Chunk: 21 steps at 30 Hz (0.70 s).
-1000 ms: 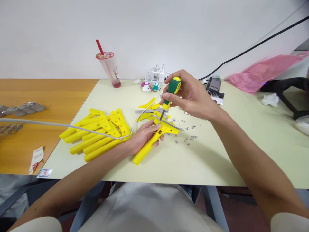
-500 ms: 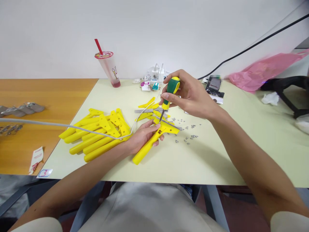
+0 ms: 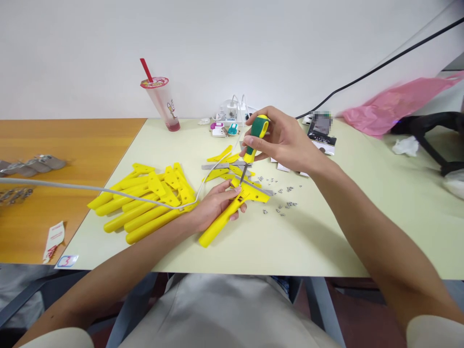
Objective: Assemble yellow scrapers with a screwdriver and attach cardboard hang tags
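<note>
My left hand (image 3: 215,205) is closed around the neck of a yellow scraper (image 3: 221,222), its thumb lying near a screw hole in the head. A grey metal blade shows along the scraper's far edge. My right hand (image 3: 281,140) grips a green and yellow screwdriver (image 3: 258,128) from above, its shaft slanting down. The tip meets the scraper head beside my left thumb; the exact contact is hidden. Small screws (image 3: 289,205) are scattered right of the scraper. Behind it are loose yellow head plates (image 3: 216,174) and grey blades (image 3: 210,166).
Several yellow scraper handles (image 3: 145,222) are piled at left, crossed by a white cable (image 3: 108,189). A cup with a red straw (image 3: 163,104), a power strip (image 3: 232,116) and a pink plastic bag (image 3: 384,108) stand or lie toward the wall. A black cable (image 3: 384,67) hangs at upper right.
The screwdriver handle has turned slightly in my right fingers, its tip staying at the scraper head. My left hand and the scraper keep their place; the view has shifted a little.
</note>
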Each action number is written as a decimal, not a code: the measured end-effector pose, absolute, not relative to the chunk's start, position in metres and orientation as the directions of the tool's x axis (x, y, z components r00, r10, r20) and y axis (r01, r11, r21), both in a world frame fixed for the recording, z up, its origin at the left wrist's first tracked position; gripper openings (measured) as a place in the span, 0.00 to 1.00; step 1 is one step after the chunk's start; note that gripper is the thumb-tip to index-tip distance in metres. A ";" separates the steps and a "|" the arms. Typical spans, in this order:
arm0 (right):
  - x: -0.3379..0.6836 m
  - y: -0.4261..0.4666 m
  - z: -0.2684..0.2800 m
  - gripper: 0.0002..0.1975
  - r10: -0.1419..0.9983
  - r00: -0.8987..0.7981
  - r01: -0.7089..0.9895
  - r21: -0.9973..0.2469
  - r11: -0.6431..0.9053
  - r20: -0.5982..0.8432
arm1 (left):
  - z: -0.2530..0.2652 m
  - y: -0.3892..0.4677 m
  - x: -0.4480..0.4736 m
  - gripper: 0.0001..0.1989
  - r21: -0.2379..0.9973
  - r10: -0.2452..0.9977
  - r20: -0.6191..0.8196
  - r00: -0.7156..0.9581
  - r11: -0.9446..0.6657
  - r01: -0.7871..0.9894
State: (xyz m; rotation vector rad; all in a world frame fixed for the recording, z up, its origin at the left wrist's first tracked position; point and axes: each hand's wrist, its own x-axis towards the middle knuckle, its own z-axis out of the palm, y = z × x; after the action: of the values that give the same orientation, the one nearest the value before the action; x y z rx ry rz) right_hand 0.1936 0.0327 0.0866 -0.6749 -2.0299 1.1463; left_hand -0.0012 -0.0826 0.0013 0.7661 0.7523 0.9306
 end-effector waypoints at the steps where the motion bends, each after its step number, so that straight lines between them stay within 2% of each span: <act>1: 0.194 0.033 0.087 0.27 0.718 -0.619 0.098 -0.876 0.473 0.319 | 0.001 -0.083 -0.001 0.16 0.829 0.890 -0.221 0.398 0.387 -0.404; 12: 0.193 0.027 0.093 0.26 0.724 -0.612 0.099 -0.878 0.469 0.318 | 0.001 -0.083 -0.001 0.20 0.823 0.886 -0.236 0.400 0.401 -0.402; 21: 0.193 0.031 0.083 0.30 0.702 -0.621 0.111 -0.847 0.520 0.349 | 0.001 -0.083 0.001 0.18 0.819 0.865 -0.253 0.433 0.429 -0.380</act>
State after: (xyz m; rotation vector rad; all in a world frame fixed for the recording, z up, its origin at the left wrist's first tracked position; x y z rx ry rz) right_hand 0.1925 0.0307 0.0833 -0.6598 -2.0621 1.0822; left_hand 0.0005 -0.0833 0.0006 0.7577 0.7524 0.8761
